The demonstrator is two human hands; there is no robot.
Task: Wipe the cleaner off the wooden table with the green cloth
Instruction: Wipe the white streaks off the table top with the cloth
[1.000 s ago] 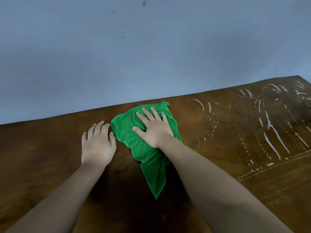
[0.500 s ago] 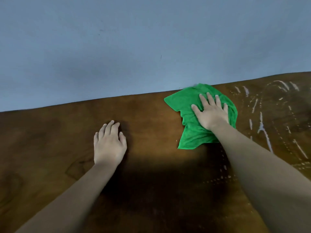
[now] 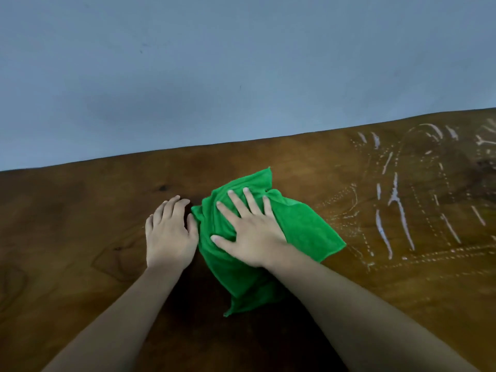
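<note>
**Cloth swept back left; streaks remain**

Head view: the right hand (image 3: 252,234), fingers (image 3: 236,204) spread flat, presses the green cloth (image 3: 303,232) on the bench (image 3: 80,224). It has come back from the far edge to lie beside the flat, close-fingered left hand (image 3: 169,234). The cleaner streaks (image 3: 397,208) on the right are not yet wiped.

Soft, dim, even light is falling across the scene, and no glare is showing. The blue-grey wall (image 3: 241,63) is looking flat and dull, carrying a faint darker patch at the middle left of the frame. A heavy shadow is pooling on the wooden table (image 3: 80,237) at the lower centre, between the two forearms (image 3: 362,318), and is swallowing the grain there. At the right of the frame the cleaner streaks (image 3: 400,210) are catching the light and showing pale. The green cloth (image 3: 303,229) is reading vivid and fairly sharp. The wide lens is tilting and bowing the table's far edge and stretching the forearms toward the lower corners, where detail is going soft.
</note>
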